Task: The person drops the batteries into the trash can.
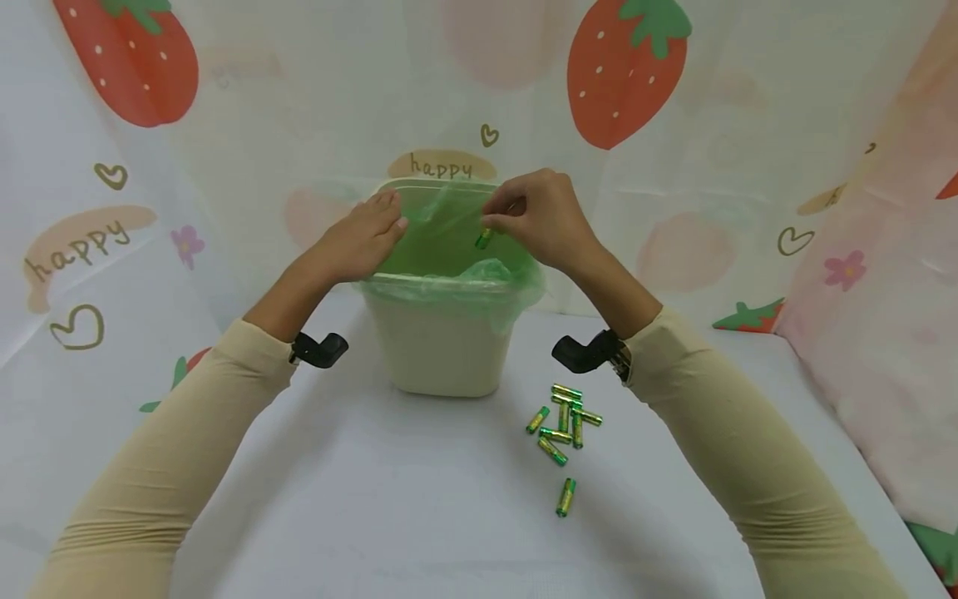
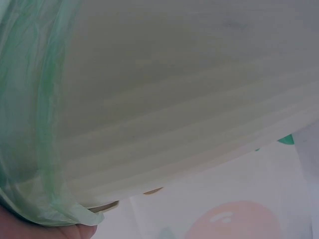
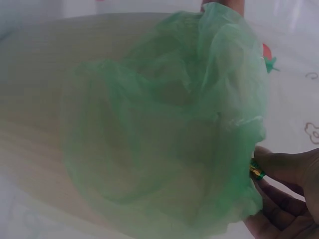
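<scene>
A cream-coloured bin [image 1: 441,349] stands on the table, lined with a thin green plastic bag [image 1: 479,287] folded over its rim. My left hand [image 1: 367,235] rests on the bin's left rim with its fingers fairly straight. In the left wrist view, a bit of that hand [image 2: 45,226] shows below the bag's edge. Over the bin's right side, my right hand [image 1: 542,218] pinches a green and gold battery [image 1: 484,239] between thumb and fingers. The right wrist view shows the battery's end [image 3: 256,170] beside the bag. The bottom of the bin is hidden.
Several green and gold batteries [image 1: 556,436] lie in a loose cluster on the white table [image 1: 337,499], right of the bin. A single battery [image 1: 565,497] lies nearer the front. Behind the bin hangs a strawberry-printed cloth [image 1: 344,100].
</scene>
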